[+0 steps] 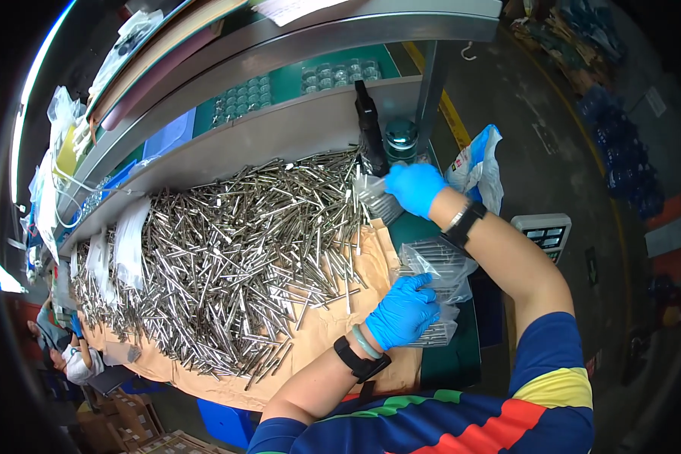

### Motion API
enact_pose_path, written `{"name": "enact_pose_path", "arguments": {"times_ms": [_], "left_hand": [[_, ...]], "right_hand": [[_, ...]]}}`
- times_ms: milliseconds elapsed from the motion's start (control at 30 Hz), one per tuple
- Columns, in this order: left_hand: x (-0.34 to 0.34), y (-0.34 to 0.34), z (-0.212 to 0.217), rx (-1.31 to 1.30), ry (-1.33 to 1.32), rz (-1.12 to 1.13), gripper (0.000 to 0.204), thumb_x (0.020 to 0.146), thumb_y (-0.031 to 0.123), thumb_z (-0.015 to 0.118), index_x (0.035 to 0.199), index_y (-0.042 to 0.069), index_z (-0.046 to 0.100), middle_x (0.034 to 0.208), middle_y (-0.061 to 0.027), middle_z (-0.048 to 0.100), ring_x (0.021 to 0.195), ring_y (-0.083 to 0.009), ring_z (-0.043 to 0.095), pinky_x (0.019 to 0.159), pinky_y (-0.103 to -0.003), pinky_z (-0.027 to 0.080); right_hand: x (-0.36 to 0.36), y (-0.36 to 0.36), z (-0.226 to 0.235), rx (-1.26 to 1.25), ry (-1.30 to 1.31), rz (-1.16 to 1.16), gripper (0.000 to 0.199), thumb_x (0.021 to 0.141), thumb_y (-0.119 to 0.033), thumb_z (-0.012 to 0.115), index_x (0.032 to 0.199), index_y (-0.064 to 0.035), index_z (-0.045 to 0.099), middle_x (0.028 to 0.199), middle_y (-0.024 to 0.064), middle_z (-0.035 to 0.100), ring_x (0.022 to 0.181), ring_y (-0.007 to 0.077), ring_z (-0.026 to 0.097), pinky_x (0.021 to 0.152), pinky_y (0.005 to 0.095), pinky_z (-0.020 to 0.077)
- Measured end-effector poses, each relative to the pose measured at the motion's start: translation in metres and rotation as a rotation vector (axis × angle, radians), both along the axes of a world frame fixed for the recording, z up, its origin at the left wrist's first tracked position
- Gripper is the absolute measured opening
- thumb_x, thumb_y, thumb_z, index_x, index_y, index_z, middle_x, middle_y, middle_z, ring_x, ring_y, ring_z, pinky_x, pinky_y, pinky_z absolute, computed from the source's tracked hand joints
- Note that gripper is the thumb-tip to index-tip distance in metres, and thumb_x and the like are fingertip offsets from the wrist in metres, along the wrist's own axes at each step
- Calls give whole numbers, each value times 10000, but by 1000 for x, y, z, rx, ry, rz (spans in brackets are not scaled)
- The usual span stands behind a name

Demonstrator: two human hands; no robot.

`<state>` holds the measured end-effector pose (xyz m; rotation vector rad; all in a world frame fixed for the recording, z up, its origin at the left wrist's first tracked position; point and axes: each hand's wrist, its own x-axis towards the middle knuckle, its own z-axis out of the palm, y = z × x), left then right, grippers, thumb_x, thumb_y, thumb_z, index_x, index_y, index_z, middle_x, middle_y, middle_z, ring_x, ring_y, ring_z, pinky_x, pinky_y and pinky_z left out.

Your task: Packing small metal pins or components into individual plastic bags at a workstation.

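Observation:
A wide heap of thin metal rods [234, 257] covers the brown paper [382, 303] on the bench. My right hand [415, 188], in a blue glove, is closed on a clear plastic bag [374, 198] with rods inside, at the far right end of the heap. Closer to me, my left hand [405, 312], gloved too, has its fingers curled at the edge of another clear bag of rods [439, 261]. It appears to grip that bag, though its fingertips are partly hidden. One more bagged bundle [437, 331] lies beside the left hand.
Behind the right hand stand a black upright tool [368, 121] and a glass jar [401, 138]. A blue and white bag [477, 166] and a digital scale [543, 231] are at the right. A metal shelf [356, 34] overhangs the back. Other people [76, 356] are at the far left.

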<state>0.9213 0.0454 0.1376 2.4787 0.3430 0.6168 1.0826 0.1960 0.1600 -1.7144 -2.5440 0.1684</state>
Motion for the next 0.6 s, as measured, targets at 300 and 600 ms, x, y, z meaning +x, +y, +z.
{"name": "enact_pose_path", "arguments": {"times_ms": [300, 600], "left_hand": [[-4, 0, -2, 6, 29, 10, 67, 683, 164, 641, 704, 100, 646, 832, -73, 589, 1034, -354, 521, 851, -438, 396], [1, -4, 0, 8, 6, 67, 78, 689, 162, 640, 720, 91, 647, 842, -74, 592, 1028, -355, 525, 850, -437, 400]], "right_hand": [[28, -58, 15, 1, 231, -55, 119, 791, -177, 566, 805, -64, 598, 871, 151, 601, 767, 346, 607, 637, 437, 495], [39, -75, -10, -82, 178, 95, 131, 812, -195, 546, 866, -92, 607, 839, 132, 603, 757, 335, 587, 643, 421, 485]]}}
